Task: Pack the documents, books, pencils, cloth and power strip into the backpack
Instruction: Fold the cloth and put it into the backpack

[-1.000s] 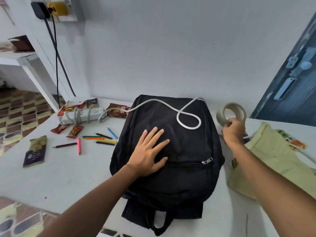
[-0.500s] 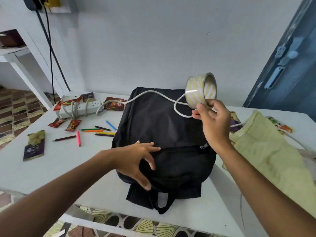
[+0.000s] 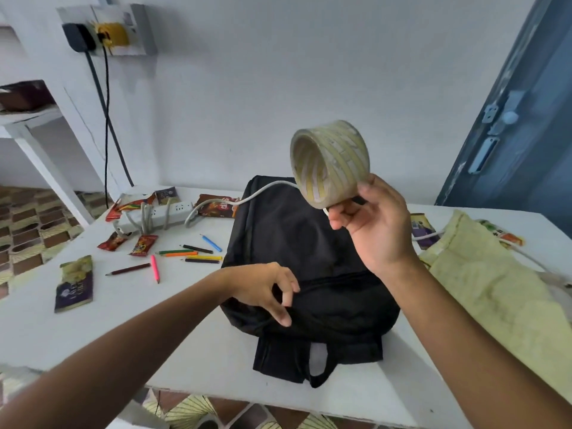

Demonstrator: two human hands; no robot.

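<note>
A black backpack (image 3: 297,243) lies flat in the middle of the white table (image 3: 154,329). My left hand (image 3: 266,289) pinches the fabric at its front pocket near the lower left. My right hand (image 3: 371,230) holds a roll of clear tape (image 3: 331,162) up above the backpack's top. The white power strip (image 3: 154,215) lies at the back left, and its cord (image 3: 263,190) runs onto the backpack. Several coloured pencils (image 3: 192,253) are scattered left of the bag. A pale yellow-green cloth (image 3: 495,292) lies on the right.
Snack wrappers (image 3: 136,243) and a purple packet (image 3: 74,284) lie on the left of the table. More packets (image 3: 421,227) sit beside the cloth. A wall socket with plugs (image 3: 105,35) is at the upper left, a blue door (image 3: 526,134) on the right.
My right hand picked the tape roll off the table and raised it above the backpack. My left hand went from lying flat on the bag to pinching its front pocket.
</note>
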